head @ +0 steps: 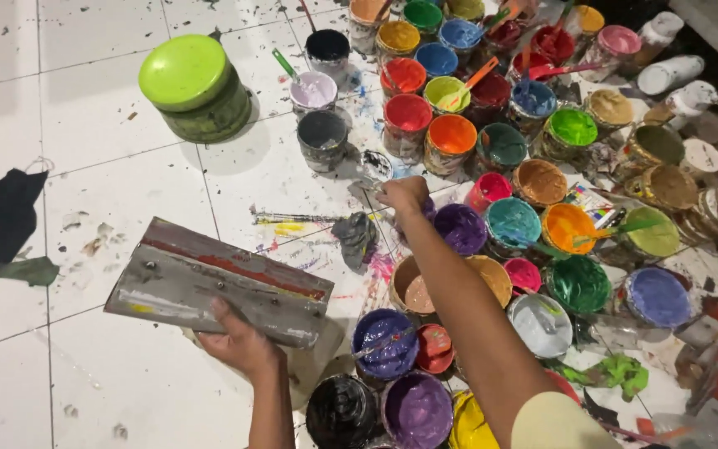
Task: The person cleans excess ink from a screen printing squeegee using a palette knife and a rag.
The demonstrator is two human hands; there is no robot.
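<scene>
While my left hand (pixel 238 339) grips the lower edge of a grey, paint-streaked squeegee board (pixel 218 283), fingers wrapped under it and thumb on top, my right hand (pixel 403 194) reaches well forward and closes around something small at the edge of the paint pots; I cannot tell what it pinches. Both hands are well apart. That board hangs tilted just above the white tiled floor (pixel 85 166), near a dark purple pot (pixel 384 342) and a black pot (pixel 341 409). Just beside my right hand sit a purple pot (pixel 461 228) and a grey smeared rag (pixel 356 237). I judge the work early: the board shows only old dried streaks, no fresh paint, and the green lidded tub (pixel 195 87) stands shut.
</scene>
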